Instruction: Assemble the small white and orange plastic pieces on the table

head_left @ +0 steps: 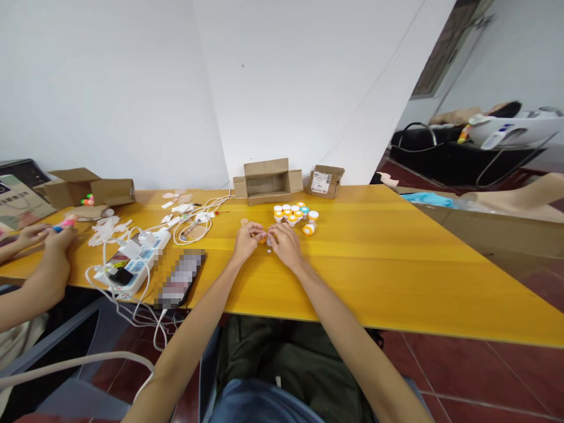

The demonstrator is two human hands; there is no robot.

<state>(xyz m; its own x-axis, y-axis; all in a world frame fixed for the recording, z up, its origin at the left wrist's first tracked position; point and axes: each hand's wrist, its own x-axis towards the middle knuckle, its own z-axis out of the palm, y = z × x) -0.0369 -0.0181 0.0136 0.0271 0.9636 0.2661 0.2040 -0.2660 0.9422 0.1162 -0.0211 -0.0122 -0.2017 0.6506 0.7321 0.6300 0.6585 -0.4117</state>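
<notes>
My left hand and my right hand meet over the table, fingertips almost touching. Both hands are closed in a pinch. A small orange round piece shows at my left fingertips. Under my right fingertips is a small pale, clear-looking piece; its kind is too small to make out. A tiny white disc lies just below the hands. Several small jars with white, orange and teal lids stand behind my right hand, and one orange-lidded jar lies tipped on its side.
An open cardboard box and a smaller carton stand at the wall. To the left are a phone, a power strip and tangled white cables. At far left, another person's hands hold a colourful piece.
</notes>
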